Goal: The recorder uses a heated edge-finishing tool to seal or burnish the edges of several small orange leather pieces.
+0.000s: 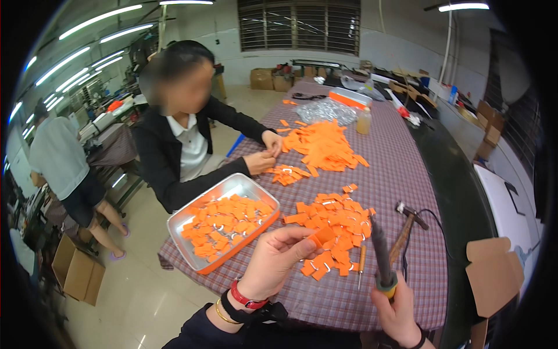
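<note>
Between its thumb and fingers, my left hand point(278, 256) pinches a small orange strap piece point(322, 235), apparently folded. My right hand point(397, 308) is wrapped around the yellow-and-green handle of a soldering iron point(381, 250), its dark shaft pointing up and away. The iron's tip is near the right edge of a heap of orange pieces point(343, 218), some with pale metal rings. An awl-like tool with a wooden handle point(362, 259) lies between my hands, beside the heap. To the left of my left hand stands a metal tray point(247, 239) of similar orange pieces.
A hammer point(411, 216) and a dark cable lie to the right. Across the table, a co-worker point(186, 139) handles small pieces beside a larger orange pile point(322, 145). Behind it are a clear plastic bag point(328, 110) and bottle point(364, 121). Cardboard point(494, 273) sits at right.
</note>
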